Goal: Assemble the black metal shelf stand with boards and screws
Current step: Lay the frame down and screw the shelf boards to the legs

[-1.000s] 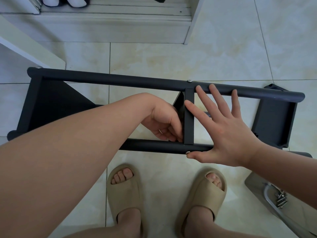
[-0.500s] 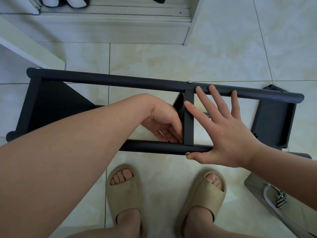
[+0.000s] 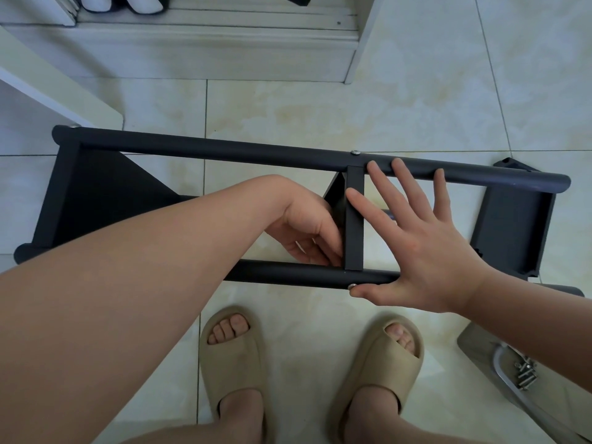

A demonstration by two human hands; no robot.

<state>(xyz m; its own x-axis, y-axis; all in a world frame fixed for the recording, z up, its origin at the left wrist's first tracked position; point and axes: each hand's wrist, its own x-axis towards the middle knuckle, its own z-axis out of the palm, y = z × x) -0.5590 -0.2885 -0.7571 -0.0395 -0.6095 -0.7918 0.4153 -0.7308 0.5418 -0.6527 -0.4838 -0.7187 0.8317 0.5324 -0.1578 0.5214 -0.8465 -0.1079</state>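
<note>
Pale tile floor first, with the black shelf stand lying on its side across it, just ahead of a pair of tan slippers. Two long round rails running left to right, far rail and near rail, dark boards closing off both ends, plus a narrow middle board bridging the two.

Right hand spread flat and wide: fingertips up on the far rail, index finger along the board's right edge, thumb tucked under the near rail right against a small screw head. Left hand down between the rails, fingers curled against the board's left face just above the near rail. Can't tell if pinching a screw, a key or only the edge. Tiny glint in there, too small to call.

Looks like mid-fastening of that board to the near rail, so plenty to go sideways:
- easing off the flat palm and letting the board drift out of line with its hole
- forcing a crooked screw and chewing up the thread
- round rails rolling on slick tile
- fumbling something small and chasing it across the floor

So: joint sandwiched between both hands, screw head touching the right thumb. Spare screws over in a grey tray at lower right, well apart from either hand.
</note>
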